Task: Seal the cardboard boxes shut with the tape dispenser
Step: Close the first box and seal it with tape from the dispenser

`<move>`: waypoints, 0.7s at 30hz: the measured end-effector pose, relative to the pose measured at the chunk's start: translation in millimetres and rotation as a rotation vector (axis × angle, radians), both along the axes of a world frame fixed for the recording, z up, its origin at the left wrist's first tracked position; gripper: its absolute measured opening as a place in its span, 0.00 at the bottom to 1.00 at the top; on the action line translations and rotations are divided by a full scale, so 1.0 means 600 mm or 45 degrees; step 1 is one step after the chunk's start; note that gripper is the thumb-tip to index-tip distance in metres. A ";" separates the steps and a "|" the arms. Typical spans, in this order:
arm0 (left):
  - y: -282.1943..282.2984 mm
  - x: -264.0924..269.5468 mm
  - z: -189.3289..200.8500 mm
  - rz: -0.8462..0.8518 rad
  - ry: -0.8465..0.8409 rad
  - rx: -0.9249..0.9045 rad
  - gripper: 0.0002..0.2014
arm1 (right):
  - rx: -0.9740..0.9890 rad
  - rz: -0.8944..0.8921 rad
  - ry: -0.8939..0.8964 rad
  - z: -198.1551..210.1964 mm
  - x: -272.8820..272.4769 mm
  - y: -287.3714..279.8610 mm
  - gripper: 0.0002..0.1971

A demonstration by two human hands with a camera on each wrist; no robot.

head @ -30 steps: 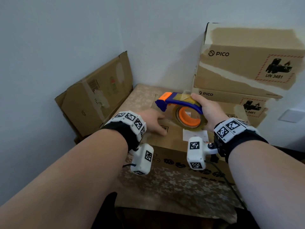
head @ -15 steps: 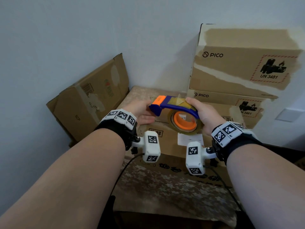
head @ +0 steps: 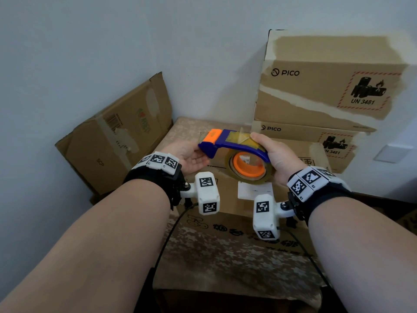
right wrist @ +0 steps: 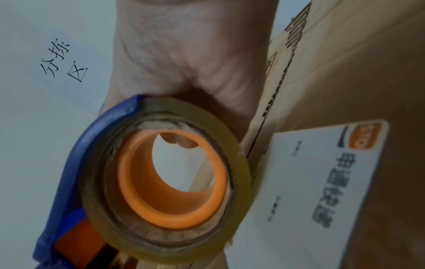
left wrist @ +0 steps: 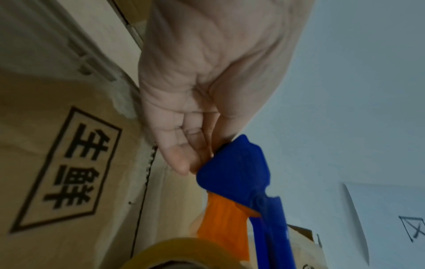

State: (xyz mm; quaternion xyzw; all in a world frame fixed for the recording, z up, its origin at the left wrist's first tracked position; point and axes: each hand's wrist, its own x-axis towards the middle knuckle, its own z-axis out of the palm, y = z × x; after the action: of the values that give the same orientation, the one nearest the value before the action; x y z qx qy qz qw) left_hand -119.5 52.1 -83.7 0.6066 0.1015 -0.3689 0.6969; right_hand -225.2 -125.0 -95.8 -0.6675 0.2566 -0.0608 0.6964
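My right hand (head: 278,158) grips a blue and orange tape dispenser (head: 234,143) round its tape roll, holding it just above a brown cardboard box (head: 228,213) on the table. My left hand (head: 191,155) is palm up at the dispenser's front end. In the left wrist view its fingertips (left wrist: 181,163) and thumb pinch at the blue nose of the dispenser (left wrist: 236,174). The right wrist view shows the roll's orange hub (right wrist: 133,182) and the box top (right wrist: 368,72) with a white shipping label (right wrist: 322,182). The loose tape end is hidden.
Two PICO cardboard boxes (head: 327,86) are stacked at the back right against the wall. A flattened cardboard box (head: 117,136) leans on the left wall. The table has a camouflage-pattern cloth (head: 214,256), and cables hang from both wrists.
My left hand has lifted off the box top, turned palm up and come to the dispenser's front end. The right hand has kept its grip, with the dispenser shifted slightly left.
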 end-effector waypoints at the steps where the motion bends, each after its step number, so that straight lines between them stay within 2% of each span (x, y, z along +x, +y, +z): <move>1: 0.001 0.002 0.000 -0.015 0.010 -0.005 0.05 | 0.004 -0.003 -0.005 0.000 0.000 -0.001 0.19; 4: 0.006 0.005 0.001 -0.040 0.037 -0.037 0.03 | 0.011 0.004 -0.015 -0.001 -0.002 -0.004 0.19; 21: 0.005 0.005 -0.008 0.010 0.068 -0.040 0.03 | -0.030 0.040 -0.062 0.000 -0.006 -0.005 0.19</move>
State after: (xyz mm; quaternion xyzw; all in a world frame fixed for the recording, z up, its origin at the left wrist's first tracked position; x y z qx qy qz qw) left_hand -116.5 55.4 -88.3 0.5851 0.1166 -0.3837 0.7049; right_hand -228.6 -127.7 -95.6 -0.6780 0.2284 -0.0690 0.6953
